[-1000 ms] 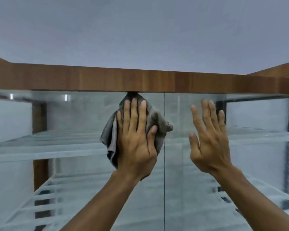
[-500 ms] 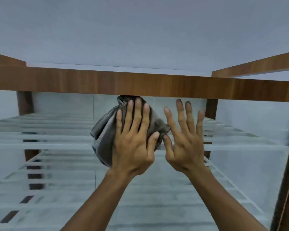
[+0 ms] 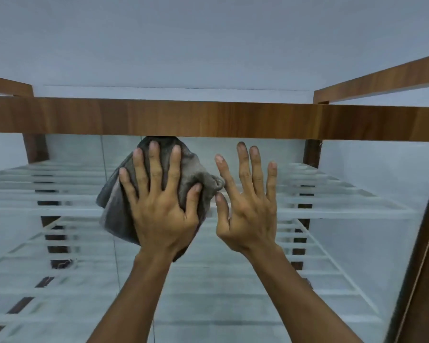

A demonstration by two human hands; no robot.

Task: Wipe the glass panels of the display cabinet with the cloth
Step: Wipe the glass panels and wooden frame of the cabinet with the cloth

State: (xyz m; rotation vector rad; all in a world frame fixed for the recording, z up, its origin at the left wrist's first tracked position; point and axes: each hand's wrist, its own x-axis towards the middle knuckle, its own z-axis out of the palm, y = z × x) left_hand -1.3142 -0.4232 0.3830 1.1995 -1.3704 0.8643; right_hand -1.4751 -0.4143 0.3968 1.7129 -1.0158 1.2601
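Cloth (image 3: 115,209), soft and limp, probably handles best under a flat palm; left hand (image 3: 159,209) presses it on the glass panel (image 3: 208,305), fingers spread; right hand (image 3: 248,214) splayed.

Two hands (image 3: 162,211) (image 3: 249,209), one cloth (image 3: 117,206), one display cabinet (image 3: 233,117).

Left hand (image 3: 162,209) pressing grey cloth (image 3: 114,211) on glass panel (image 3: 208,298), right hand (image 3: 248,214) spread beside

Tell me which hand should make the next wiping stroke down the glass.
Left, most likely. The left hand presses the grey cloth flat against the glass panel just under the wooden top rail; the right hand is bare, fingers spread beside it.
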